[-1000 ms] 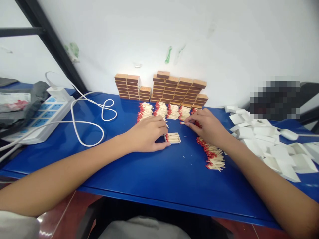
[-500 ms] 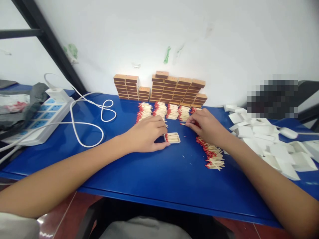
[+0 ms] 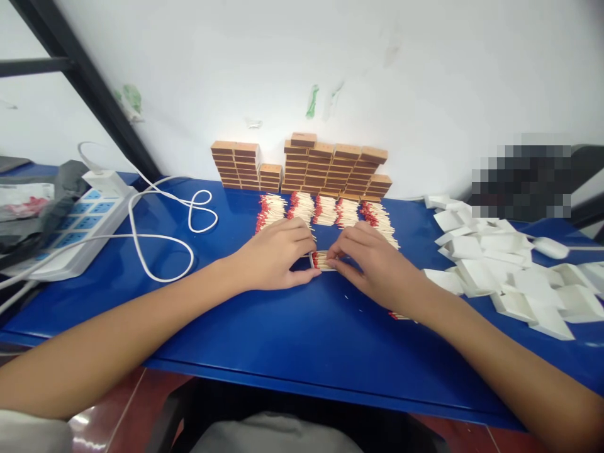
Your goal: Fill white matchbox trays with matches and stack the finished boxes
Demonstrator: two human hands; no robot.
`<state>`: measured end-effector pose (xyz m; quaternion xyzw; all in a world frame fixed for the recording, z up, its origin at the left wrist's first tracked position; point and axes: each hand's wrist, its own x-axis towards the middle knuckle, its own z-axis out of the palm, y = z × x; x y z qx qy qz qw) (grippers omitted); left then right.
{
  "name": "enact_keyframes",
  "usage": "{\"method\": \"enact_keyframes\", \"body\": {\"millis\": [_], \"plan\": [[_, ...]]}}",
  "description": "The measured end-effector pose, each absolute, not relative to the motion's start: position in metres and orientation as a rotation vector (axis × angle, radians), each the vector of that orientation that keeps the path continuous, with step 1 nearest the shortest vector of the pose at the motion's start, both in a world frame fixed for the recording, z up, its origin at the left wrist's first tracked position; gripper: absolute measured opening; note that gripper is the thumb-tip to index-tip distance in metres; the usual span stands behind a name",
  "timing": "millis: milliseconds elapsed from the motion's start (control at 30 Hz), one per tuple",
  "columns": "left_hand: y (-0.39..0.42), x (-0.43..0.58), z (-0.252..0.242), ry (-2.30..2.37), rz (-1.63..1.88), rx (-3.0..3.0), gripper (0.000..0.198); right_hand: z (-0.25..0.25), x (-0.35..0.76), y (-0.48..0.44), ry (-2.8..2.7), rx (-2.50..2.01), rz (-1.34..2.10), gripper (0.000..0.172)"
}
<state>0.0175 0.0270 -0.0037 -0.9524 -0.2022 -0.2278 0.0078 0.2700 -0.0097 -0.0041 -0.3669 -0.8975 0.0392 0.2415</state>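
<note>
My left hand [image 3: 278,255] grips the left end of a small white matchbox tray [image 3: 312,260] between thumb and fingers. Inside the tray lie red-tipped matches [image 3: 321,258], heads to the left. The fingers of my right hand [image 3: 365,261] pinch a match at the tray's right part; the fingertips mostly hide it. Behind my hands runs a row of match piles [image 3: 325,211]. Most of another match pile [image 3: 400,316] is covered by my right hand and wrist.
Stacked brown matchboxes [image 3: 325,167] stand against the wall. White empty trays [image 3: 519,264] are heaped on the right of the blue table [image 3: 264,340]. A power strip [image 3: 80,226] and a looped white cable [image 3: 163,236] lie on the left.
My right hand has come from the match piles down and left to the tray, bringing a match. My left hand keeps its hold on the tray.
</note>
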Motion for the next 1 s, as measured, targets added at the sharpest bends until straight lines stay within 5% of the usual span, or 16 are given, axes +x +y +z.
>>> {"method": "enact_keyframes", "body": {"millis": [700,1000], "plan": [[0.027,0.018,-0.004,-0.616,-0.729,-2.992,0.031,-0.007,0.279,-0.002,-2.420,-1.027,0.186,0.010],[0.027,0.018,-0.004,-0.650,-0.706,-3.013,0.030,-0.005,0.278,-0.003,-2.412,-0.915,0.236,0.023]]}}
